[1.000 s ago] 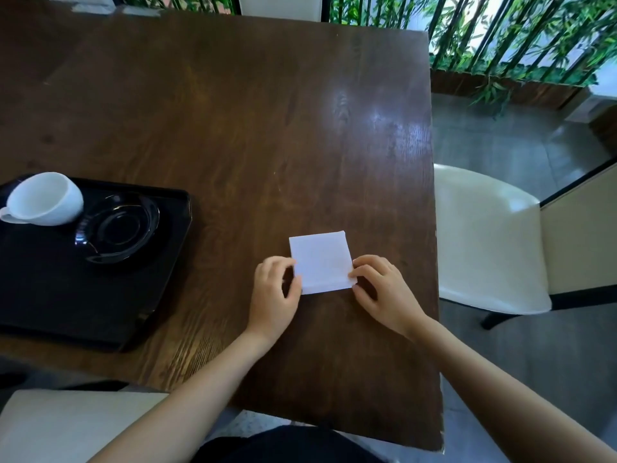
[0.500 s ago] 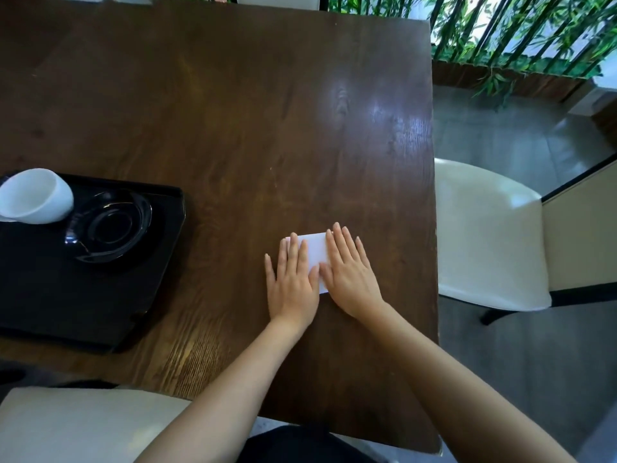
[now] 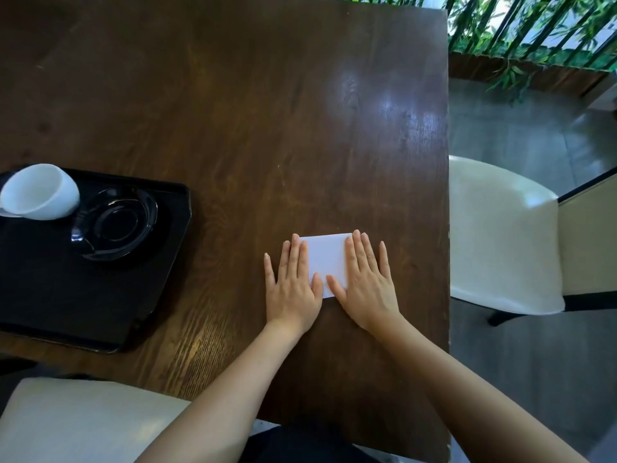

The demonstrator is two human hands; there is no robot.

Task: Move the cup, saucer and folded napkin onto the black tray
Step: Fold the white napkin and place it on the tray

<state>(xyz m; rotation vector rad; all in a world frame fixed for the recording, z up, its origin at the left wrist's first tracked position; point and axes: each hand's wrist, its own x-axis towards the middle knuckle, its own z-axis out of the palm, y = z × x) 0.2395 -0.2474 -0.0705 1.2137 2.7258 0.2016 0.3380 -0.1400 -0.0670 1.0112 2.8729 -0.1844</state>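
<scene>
Hands: left hand (image 3: 293, 289) and right hand (image 3: 367, 289) are lying flat, fingers spread, pressing the napkin (image 3: 327, 259) on the table (image 3: 233, 111), gripping nothing.
Tray (image 3: 50, 295): is holding the tipped cup (image 3: 40, 192) and the saucer (image 3: 117, 225).

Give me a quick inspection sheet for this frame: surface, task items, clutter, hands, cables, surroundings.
Surface: dark wooden table, glossy, light glare toward its far right.
Job's things: white cup tipped on its side on the black tray, beside the black saucer, which also sits on the tray. Folded napkin is on the table, not on the tray.
Clutter: nothing seen.
Hands: left hand and right hand lie flat, pressing the napkin's two ends; no grip on anything.
Cables: nothing seen.
Surroundings: cream chair at the right, a second cream seat near left, bamboo greenery beyond the table.
</scene>
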